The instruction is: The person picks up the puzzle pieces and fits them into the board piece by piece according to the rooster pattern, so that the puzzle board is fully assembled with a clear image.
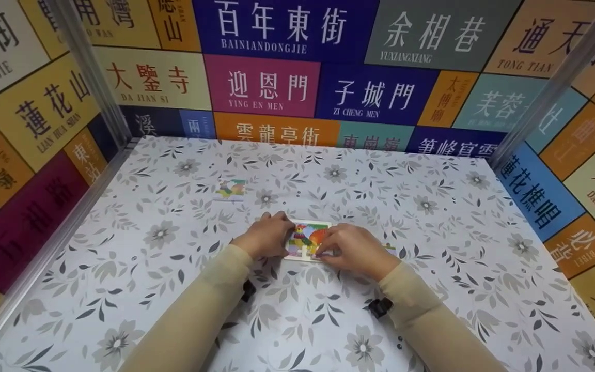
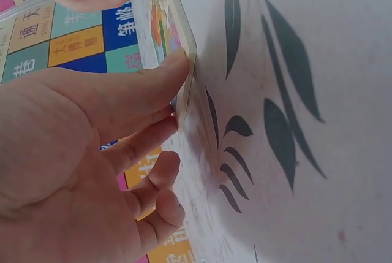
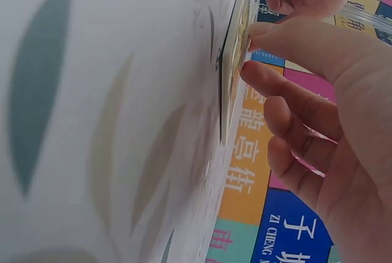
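Note:
A small jigsaw puzzle in a pale frame [image 1: 305, 235], with a colourful bird picture, lies flat on the table. A pale gap shows at the picture's lower middle. My left hand [image 1: 269, 235] grips the frame's left side; in the left wrist view the thumb lies on the frame's edge [image 2: 184, 33] and a finger sits behind it. My right hand [image 1: 351, 248] is over the puzzle's right side, thumb and forefinger pinching a small yellowish puzzle piece [image 1: 316, 253] beside the gap. In the right wrist view those fingertips mostly hide the piece.
A coloured picture card or puzzle part [image 1: 230, 190] lies farther back on the left. Beside my right hand, a partly hidden yellowish piece [image 1: 389, 248] is on the flower-patterned table [image 1: 297, 170]. Panels with large lettering [image 1: 264, 85] enclose the table's back and sides.

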The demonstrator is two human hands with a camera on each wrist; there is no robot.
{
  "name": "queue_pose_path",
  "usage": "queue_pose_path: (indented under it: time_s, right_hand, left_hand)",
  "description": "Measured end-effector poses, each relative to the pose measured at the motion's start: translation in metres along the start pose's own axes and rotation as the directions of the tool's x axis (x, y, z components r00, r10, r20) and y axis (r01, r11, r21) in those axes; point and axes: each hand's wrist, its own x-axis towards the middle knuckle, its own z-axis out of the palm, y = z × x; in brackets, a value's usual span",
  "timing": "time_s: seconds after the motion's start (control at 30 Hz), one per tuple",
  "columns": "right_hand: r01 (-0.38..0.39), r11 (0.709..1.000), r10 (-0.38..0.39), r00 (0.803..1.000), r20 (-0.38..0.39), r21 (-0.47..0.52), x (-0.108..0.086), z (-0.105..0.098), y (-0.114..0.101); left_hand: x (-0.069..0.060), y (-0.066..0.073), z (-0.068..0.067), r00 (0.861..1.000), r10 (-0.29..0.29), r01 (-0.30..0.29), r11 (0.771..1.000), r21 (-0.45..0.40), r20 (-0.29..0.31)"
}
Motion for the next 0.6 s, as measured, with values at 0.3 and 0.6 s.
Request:
queue_pose_path:
  time_s: [0.3,0.6]
  right_hand:
    - [0.021,1.000,-0.020,0.999,0.028,-0.014,0.013,0.008,-0.006]
    - [0.034,0.999,-0.032,0.999,0.036,-0.038,0.021,0.007,-0.006]
  left_hand:
    - [-0.001,0.000,0.001,1.000,0.002,-0.002,1.000,0.031,-0.004]
    - [-0.001,0.001,-0.001,1.000,0.007,-0.007,1.000,0.017,-0.004]
